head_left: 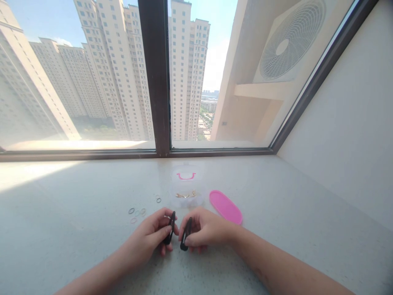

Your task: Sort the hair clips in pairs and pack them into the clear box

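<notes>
Several high-rise towers, pale: outdoors, far ahead of the left hand and the right hand.

One window, dark frame: ahead of both hands.

One windowsill, pale, speckled: beneath both hands.

One fan unit, white, round grille: outdoors, ahead and to the right of the right hand.

Two hands, bare, close to each other; whether their fingertips touch cannot be told. Left: thumb and fingers pinched on a clip. Right: likewise, on a second clip.

One clear box, pink handle: directly ahead of both hands.

One oval piece, flat, bright pink: just beyond the right wrist.

Two clips, black, elongated, both tilted: left clip in the left hand, right clip in the right, side by side.

Gold-coloured pieces, count unclear: in the box, ahead of both hands.

Four thin rings, dark, bluish, yellowish, pink: left of the left hand, slightly ahead.

One dark ring: just ahead of the left hand.
</notes>
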A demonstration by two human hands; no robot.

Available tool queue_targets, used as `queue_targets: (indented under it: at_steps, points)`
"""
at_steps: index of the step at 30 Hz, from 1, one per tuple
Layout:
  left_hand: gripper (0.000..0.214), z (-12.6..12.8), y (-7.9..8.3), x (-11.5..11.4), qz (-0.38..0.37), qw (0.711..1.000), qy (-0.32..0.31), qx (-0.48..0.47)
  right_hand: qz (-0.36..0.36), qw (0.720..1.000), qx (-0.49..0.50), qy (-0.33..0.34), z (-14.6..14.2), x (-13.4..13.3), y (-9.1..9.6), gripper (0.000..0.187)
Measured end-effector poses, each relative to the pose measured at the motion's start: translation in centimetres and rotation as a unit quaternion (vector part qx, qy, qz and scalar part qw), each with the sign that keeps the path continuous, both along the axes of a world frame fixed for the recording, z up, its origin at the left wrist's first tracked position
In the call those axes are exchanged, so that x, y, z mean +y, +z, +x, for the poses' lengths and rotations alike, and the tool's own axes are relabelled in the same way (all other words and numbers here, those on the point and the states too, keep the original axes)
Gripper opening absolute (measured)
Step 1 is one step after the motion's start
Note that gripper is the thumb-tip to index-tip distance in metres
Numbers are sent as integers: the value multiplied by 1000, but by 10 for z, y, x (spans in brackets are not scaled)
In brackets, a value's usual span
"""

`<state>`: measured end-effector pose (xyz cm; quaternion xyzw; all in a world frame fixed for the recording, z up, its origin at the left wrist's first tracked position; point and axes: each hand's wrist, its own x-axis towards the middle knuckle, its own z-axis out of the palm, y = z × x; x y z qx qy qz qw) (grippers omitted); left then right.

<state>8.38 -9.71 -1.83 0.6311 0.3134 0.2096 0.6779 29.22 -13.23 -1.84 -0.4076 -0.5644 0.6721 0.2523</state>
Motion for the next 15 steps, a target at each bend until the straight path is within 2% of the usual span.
queue_targets:
  at_steps: [7,15]
  points:
    - [32,-1,-2,0,-16,1000,1,10,37,999,-6,28,2,0,5,16]
    - [31,0,-7,1,-17,1000,0,18,23,998,27,48,-2,1,-4,19]
